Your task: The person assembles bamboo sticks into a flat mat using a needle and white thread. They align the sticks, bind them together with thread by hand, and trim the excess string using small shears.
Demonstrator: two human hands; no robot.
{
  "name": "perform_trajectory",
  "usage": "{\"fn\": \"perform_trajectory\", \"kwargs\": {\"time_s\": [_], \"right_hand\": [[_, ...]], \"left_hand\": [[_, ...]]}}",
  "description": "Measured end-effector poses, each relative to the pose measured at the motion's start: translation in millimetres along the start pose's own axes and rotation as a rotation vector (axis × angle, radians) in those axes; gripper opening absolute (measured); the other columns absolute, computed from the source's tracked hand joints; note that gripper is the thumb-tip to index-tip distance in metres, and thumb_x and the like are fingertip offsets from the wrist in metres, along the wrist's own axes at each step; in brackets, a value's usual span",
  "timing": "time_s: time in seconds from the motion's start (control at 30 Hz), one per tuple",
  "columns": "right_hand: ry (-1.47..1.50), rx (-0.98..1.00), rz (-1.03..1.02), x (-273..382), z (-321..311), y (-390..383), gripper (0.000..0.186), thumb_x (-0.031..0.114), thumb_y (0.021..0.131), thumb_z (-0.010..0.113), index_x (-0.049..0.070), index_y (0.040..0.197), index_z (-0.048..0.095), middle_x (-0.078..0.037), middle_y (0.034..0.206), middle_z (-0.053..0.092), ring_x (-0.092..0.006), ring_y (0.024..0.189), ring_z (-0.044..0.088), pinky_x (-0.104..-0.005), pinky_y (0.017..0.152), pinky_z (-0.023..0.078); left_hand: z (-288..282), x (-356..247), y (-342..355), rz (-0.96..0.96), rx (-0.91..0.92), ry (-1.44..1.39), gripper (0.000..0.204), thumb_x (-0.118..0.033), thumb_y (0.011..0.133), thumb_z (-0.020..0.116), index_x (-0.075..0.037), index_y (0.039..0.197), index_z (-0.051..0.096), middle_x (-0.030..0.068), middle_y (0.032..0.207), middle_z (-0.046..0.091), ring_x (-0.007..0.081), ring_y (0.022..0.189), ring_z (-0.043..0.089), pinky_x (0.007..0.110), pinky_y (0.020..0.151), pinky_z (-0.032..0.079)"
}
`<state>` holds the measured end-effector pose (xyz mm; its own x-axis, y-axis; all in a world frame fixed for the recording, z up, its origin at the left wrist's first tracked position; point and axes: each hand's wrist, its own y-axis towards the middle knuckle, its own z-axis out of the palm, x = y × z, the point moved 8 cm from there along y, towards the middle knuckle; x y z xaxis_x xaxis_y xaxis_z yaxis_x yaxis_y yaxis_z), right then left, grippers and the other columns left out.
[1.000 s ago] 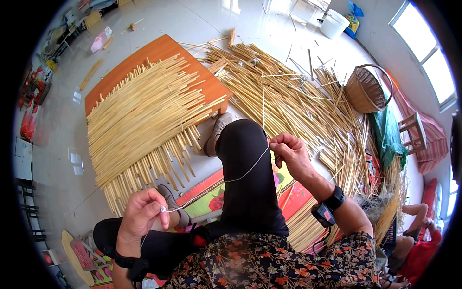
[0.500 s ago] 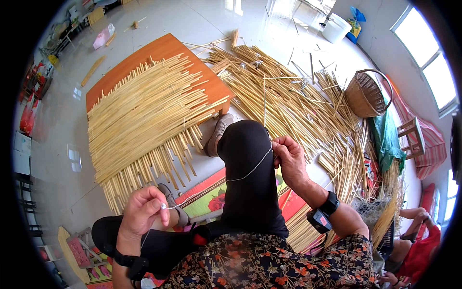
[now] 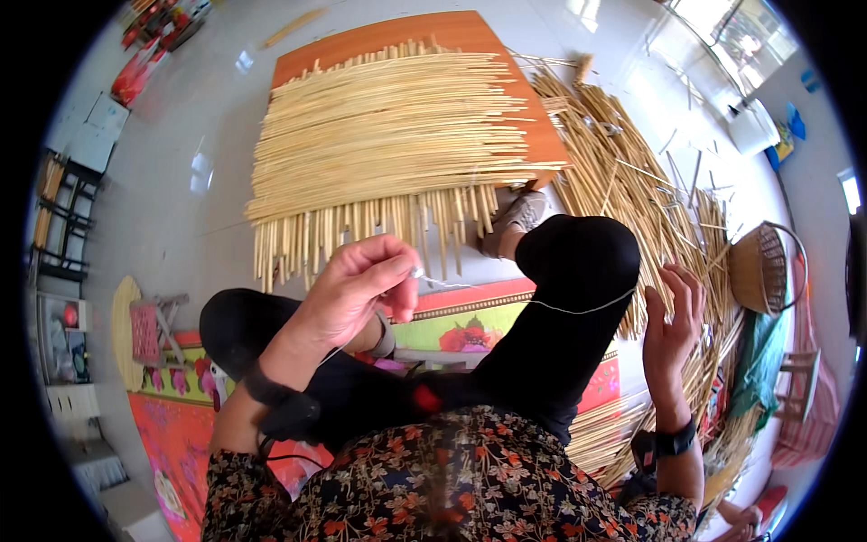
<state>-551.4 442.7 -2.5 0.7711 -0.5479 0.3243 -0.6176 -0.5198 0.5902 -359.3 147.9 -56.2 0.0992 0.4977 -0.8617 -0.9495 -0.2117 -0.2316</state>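
Note:
My left hand (image 3: pixel 361 294) pinches a small white bobbin or knot (image 3: pixel 414 272) with white string (image 3: pixel 578 311) trailing from it across my bent right leg (image 3: pixel 578 257). My right hand (image 3: pixel 675 330) is just outside that knee, fingers curved and apart, with nothing visible in them. Ahead of me, a sheet of pale straw-coloured sticks (image 3: pixel 384 126) lies on a low orange wooden table (image 3: pixel 533 126), some sticks hanging down at the near side.
Loose sticks (image 3: pixel 632 181) cover the floor to my right, near a wicker basket (image 3: pixel 759 271), green sheet (image 3: pixel 759 366), small stool (image 3: pixel 797 384) and white bucket (image 3: pixel 754 126). A folding chair (image 3: pixel 155 330) is at left. A flowered mat (image 3: pixel 172 452) lies under me. Another person's hand (image 3: pixel 742 518) shows lower right.
My view has turned left. My left hand has moved up and inward with the string. My right hand has let go of the string, its fingers spreading beside the knee.

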Motion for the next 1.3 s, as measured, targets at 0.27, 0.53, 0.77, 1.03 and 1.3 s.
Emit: {"fn": "perform_trajectory", "kwargs": {"time_s": [0.27, 0.53, 0.77, 1.03, 1.3], "right_hand": [[1.257, 0.759, 0.473, 142.6, 113.6, -2.1, 0.023, 0.001, 0.091, 0.062, -0.002, 0.113, 0.059, -0.007, 0.098, 0.063, -0.0084, 0.067, 0.063, -0.0204, 0.053, 0.050], [1.430, 0.678, 0.430, 165.5, 171.6, -4.0, 0.012, 0.005, 0.093, 0.062, 0.000, 0.103, 0.058, -0.004, 0.086, 0.065, -0.0080, 0.072, 0.063, -0.0219, 0.064, 0.052], [1.621, 0.724, 0.640, 159.5, 189.0, -6.1, 0.005, 0.005, 0.093, 0.059, 0.002, 0.097, 0.058, -0.004, 0.080, 0.065, -0.0083, 0.065, 0.060, -0.0218, 0.059, 0.050], [1.675, 0.667, 0.715, 152.0, 192.1, -8.1, 0.008, 0.004, 0.094, 0.057, 0.002, 0.102, 0.057, -0.006, 0.084, 0.065, -0.0100, 0.065, 0.062, -0.0229, 0.059, 0.051], [1.374, 0.493, 0.334, 141.2, 165.6, 0.6, 0.008, 0.003, 0.090, 0.063, 0.002, 0.096, 0.059, -0.001, 0.087, 0.055, -0.0071, 0.069, 0.056, -0.0216, 0.061, 0.046]], "left_hand": [[2.5, 9.8, -2.0, 0.070, -0.054, 0.057, 0.016, -0.019, 0.097, 0.060, -0.003, 0.098, 0.064, 0.0043, 0.076, 0.066, 0.0101, 0.066, 0.064, 0.024, 0.061, 0.054], [-15.5, 24.2, 3.9, 0.084, -0.097, 0.079, 0.018, -0.021, 0.097, 0.060, -0.004, 0.102, 0.060, 0.0042, 0.081, 0.065, 0.0088, 0.069, 0.064, 0.023, 0.064, 0.055], [-16.5, 23.1, 8.3, 0.043, -0.112, -0.095, 0.024, -0.026, 0.098, 0.058, -0.003, 0.106, 0.059, 0.0042, 0.084, 0.065, 0.0087, 0.072, 0.062, 0.024, 0.063, 0.054], [-25.3, 27.9, 10.1, 0.068, -0.120, 0.019, 0.010, -0.010, 0.094, 0.058, -0.001, 0.097, 0.061, 0.0057, 0.097, 0.062, 0.0100, 0.075, 0.061, 0.024, 0.065, 0.051], [-16.8, 10.9, 4.1, 0.190, -0.212, -0.016, 0.006, -0.008, 0.093, 0.060, -0.002, 0.094, 0.062, 0.0027, 0.107, 0.056, 0.0060, 0.085, 0.057, 0.022, 0.071, 0.051]]}}
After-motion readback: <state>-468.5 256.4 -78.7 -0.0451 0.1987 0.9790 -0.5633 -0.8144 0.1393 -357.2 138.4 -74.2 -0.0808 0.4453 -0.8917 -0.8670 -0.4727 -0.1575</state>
